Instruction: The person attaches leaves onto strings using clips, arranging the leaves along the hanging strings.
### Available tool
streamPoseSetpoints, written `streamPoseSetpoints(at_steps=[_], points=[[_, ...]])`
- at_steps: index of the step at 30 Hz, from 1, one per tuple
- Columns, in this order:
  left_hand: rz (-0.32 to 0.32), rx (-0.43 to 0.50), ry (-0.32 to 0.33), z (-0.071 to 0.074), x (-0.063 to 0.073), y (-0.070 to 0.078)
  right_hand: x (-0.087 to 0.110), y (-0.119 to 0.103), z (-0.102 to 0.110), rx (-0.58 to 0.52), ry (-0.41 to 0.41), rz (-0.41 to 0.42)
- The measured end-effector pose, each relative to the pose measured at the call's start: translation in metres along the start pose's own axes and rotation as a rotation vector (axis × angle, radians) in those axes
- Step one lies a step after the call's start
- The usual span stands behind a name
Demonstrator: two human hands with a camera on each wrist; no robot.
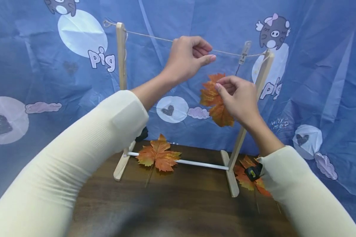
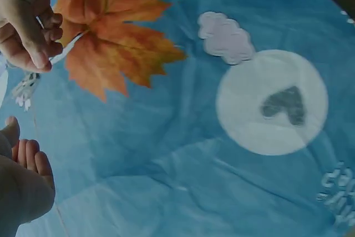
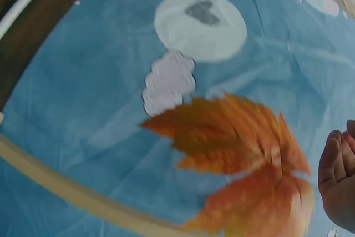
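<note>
My left hand is raised in front of the string, its fingers loosely bent and its thumb apart from them. Lower and to the right, my right hand overlaps an orange artificial maple leaf. Its fingers are loosely bent too, with nothing seen between them. That leaf hangs by its stem from a clothespin clipped on the string near the right post. In the right wrist view, a hand appears beside the leaf, a gap between them.
The string runs between the left post and right post of a wooden stand, joined low by a white rod. Another maple leaf lies by the rod. More leaves lie beyond the right foot. A blue printed cloth hangs behind.
</note>
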State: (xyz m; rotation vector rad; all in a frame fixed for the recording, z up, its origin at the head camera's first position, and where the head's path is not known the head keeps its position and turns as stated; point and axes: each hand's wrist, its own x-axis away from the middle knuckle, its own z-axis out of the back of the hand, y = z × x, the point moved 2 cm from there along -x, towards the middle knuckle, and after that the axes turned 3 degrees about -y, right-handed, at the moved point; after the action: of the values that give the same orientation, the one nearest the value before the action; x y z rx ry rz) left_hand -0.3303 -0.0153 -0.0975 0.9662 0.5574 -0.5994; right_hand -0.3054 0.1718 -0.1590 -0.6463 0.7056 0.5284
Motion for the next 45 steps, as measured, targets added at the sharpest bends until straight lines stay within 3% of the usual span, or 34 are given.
streamPoseSetpoints(at_steps=[7,12,16,23,29,35,40,45], points=[[-0.003,-0.048,-0.001,0.026,0.048,-0.036,0.022,-0.007,-0.044,-0.036,-0.155,0.177],[-0.012,-0.117,-0.006,0.045,0.089,-0.067,0.044,-0.009,-0.08,-0.04,-0.283,0.237],[0.035,-0.166,-0.03,0.057,0.119,-0.095,0.064,-0.006,-0.106,-0.044,-0.389,0.237],[0.18,-0.261,-0.058,0.086,0.178,-0.146,0.102,-0.01,-0.166,-0.012,-0.527,0.283],[0.295,-0.349,-0.23,0.107,0.224,-0.2,0.133,-0.019,-0.207,0.022,-0.73,0.358],[0.374,-0.4,-0.371,0.119,0.268,-0.249,0.15,-0.023,-0.225,0.064,-0.881,0.37],[0.416,-0.396,-0.447,0.124,0.289,-0.273,0.156,-0.019,-0.23,0.088,-0.917,0.378],[0.44,-0.39,-0.524,0.121,0.3,-0.282,0.163,-0.014,-0.237,0.077,-0.944,0.398]])
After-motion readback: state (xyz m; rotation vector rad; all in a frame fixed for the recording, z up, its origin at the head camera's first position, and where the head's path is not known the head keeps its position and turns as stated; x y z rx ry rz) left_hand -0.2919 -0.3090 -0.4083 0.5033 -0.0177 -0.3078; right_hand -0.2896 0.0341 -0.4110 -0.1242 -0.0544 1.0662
